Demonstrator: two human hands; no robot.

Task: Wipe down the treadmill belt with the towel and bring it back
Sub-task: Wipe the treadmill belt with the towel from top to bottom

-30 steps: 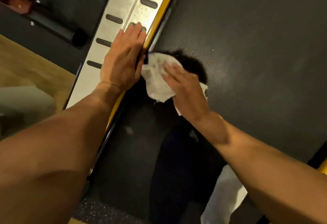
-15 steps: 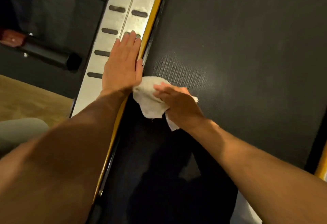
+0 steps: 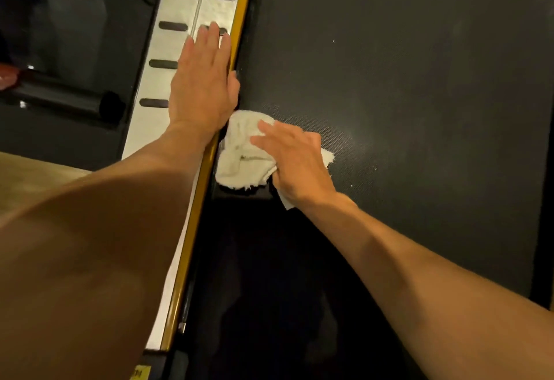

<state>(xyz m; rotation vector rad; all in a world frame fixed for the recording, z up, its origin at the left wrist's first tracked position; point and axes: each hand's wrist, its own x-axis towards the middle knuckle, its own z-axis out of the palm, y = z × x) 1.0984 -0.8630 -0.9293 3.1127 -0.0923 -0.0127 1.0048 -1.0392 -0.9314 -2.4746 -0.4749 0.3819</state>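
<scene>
The black textured treadmill belt fills the right of the head view. A crumpled white towel lies on the belt's left edge, close to its near end. My right hand lies on top of the towel with fingers stretched out, pressing it onto the belt; part of the towel is hidden under the palm. My left hand rests flat, fingers straight, on the silver side rail, its thumb side along the yellow trim.
The silver rail carries several dark oval grip pads. Left of the treadmill are dark floor, a black bar and a strip of wooden floor. A dark frame edge bounds the belt on the right.
My right hand has dragged the towel down the belt's left edge toward me. My left hand has stayed flat on the rail while the view shifted.
</scene>
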